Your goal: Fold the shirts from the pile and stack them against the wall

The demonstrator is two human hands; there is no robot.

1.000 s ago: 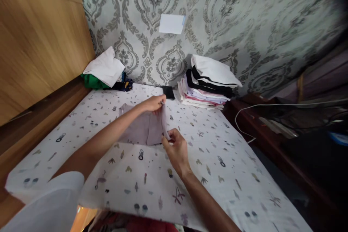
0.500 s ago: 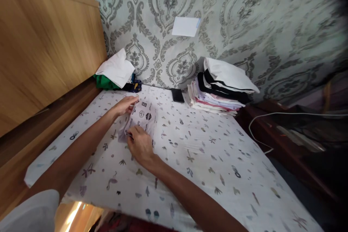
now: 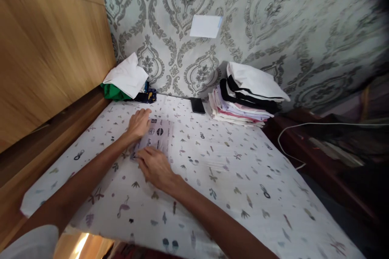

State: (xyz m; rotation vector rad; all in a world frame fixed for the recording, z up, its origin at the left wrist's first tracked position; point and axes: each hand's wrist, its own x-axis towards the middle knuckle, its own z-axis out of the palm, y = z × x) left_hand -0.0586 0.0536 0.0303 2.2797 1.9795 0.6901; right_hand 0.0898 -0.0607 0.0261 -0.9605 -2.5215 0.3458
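A thin, purplish see-through plastic bag (image 3: 162, 139) with black printed symbols lies flat on the patterned sheet. My left hand (image 3: 139, 123) rests along its far left edge, fingers stretched out and partly hidden from me. At the bag's near left corner, my right hand (image 3: 154, 166) has its fingers bent and closed on the plastic. The right palm hides part of the near edge.
Folded clothes (image 3: 243, 101) are stacked at the back right, beside a black phone (image 3: 197, 105). More clothes (image 3: 126, 77) lie at the back left by a wooden panel (image 3: 54, 48). A white cable (image 3: 319, 124) runs at the right.
The bag has gone from slightly raised to flat on the sheet. My left hand has come off its far corner and lowered onto the left edge; my right hand has shifted slightly left.
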